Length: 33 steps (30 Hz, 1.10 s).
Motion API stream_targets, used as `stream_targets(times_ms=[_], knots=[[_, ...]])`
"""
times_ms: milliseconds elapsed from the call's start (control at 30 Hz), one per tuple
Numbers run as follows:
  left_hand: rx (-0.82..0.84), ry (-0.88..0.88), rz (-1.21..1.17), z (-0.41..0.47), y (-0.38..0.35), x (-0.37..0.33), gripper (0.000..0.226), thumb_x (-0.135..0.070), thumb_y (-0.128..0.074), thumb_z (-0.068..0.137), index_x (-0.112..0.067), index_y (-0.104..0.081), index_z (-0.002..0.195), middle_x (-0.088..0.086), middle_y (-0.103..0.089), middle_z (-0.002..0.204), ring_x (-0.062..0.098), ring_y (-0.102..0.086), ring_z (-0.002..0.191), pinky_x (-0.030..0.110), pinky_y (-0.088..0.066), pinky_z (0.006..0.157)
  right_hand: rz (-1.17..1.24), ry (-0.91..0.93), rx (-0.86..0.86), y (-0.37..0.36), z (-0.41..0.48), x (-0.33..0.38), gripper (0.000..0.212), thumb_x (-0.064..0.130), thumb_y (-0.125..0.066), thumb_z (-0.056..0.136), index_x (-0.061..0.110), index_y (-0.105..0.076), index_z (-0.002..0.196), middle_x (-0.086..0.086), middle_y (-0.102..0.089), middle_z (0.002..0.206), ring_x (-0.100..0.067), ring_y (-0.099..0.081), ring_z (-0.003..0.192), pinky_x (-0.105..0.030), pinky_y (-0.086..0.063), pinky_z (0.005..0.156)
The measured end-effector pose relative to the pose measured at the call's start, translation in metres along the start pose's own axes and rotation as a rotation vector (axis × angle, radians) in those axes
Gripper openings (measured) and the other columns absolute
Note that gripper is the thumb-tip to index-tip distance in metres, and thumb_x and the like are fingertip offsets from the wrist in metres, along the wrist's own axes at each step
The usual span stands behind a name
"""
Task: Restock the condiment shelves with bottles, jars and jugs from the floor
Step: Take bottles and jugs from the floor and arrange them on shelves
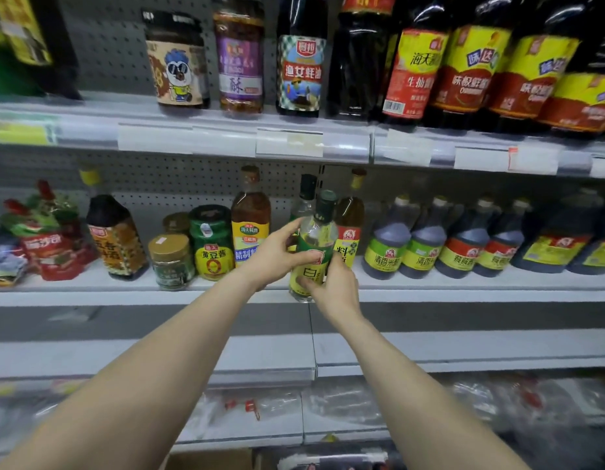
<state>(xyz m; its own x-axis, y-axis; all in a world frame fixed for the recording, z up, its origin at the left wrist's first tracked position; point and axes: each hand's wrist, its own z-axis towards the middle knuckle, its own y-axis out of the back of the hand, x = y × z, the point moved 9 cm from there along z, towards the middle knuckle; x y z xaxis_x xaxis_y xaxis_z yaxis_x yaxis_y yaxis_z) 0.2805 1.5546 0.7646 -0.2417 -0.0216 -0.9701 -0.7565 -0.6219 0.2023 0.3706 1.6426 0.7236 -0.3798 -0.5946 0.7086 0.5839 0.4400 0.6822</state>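
Observation:
A clear vinegar bottle (316, 245) with a green cap and a green-yellow label stands at the front edge of the middle shelf (124, 295). My left hand (277, 254) grips its left side around the label. My right hand (335, 288) holds its lower right part, fingers wrapped round the base. Right behind it stands a second clear bottle with a dark cap (306, 198), partly hidden.
An amber cooking-wine bottle (250, 218) and green and gold-lidded jars (211, 242) stand to the left. A yellow-capped bottle (352, 215) and dark vinegar jugs (430, 239) stand to the right. The upper shelf holds soy and oyster sauce bottles (301, 62). Bagged goods lie below.

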Motion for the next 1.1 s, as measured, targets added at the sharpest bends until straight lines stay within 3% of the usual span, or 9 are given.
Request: stream_targets(times_ms=[167, 333, 567, 1100], knots=[[-0.024, -0.031, -0.003, 0.015, 0.011, 0.017, 0.06, -0.012, -0.078, 0.082, -0.043, -0.051, 0.126, -0.014, -0.067, 0.12, 0.004, -0.062, 0.115, 0.03, -0.053, 0.097, 0.006, 0.0, -0.006, -0.013, 0.015, 0.001, 0.059, 0.026, -0.083, 0.079, 0.016, -0.049, 0.126, -0.005, -0.067, 0.12, -0.029, -0.063, 0.108, -0.025, -0.037, 0.077], [-0.042, -0.017, 0.008, 0.023, 0.016, 0.034, 0.06, -0.012, -0.076, 0.084, -0.038, -0.05, 0.132, -0.011, -0.066, 0.124, 0.004, -0.06, 0.118, 0.036, -0.049, 0.104, -0.005, -0.019, 0.029, -0.027, 0.026, -0.003, 0.058, 0.024, -0.082, 0.08, 0.014, -0.049, 0.126, -0.006, -0.066, 0.12, -0.03, -0.063, 0.109, -0.035, -0.05, 0.087], [-0.101, 0.012, 0.109, 0.031, 0.016, 0.052, 0.063, -0.018, -0.073, 0.087, -0.026, -0.046, 0.143, -0.006, -0.063, 0.131, 0.016, -0.058, 0.122, 0.046, -0.047, 0.105, 0.008, -0.041, 0.013, -0.036, 0.037, -0.013, 0.056, 0.024, -0.082, 0.081, 0.013, -0.05, 0.126, -0.007, -0.067, 0.12, -0.032, -0.063, 0.108, -0.029, -0.042, 0.078], [-0.176, 0.085, 0.276, 0.045, 0.013, 0.072, 0.05, -0.017, -0.07, 0.09, -0.013, -0.053, 0.136, 0.005, -0.068, 0.124, 0.02, -0.063, 0.113, 0.044, -0.051, 0.1, 0.007, -0.074, 0.03, -0.046, 0.059, -0.018, 0.048, 0.019, -0.077, 0.086, 0.009, -0.051, 0.125, -0.01, -0.067, 0.12, -0.03, -0.062, 0.109, -0.025, -0.037, 0.077]])
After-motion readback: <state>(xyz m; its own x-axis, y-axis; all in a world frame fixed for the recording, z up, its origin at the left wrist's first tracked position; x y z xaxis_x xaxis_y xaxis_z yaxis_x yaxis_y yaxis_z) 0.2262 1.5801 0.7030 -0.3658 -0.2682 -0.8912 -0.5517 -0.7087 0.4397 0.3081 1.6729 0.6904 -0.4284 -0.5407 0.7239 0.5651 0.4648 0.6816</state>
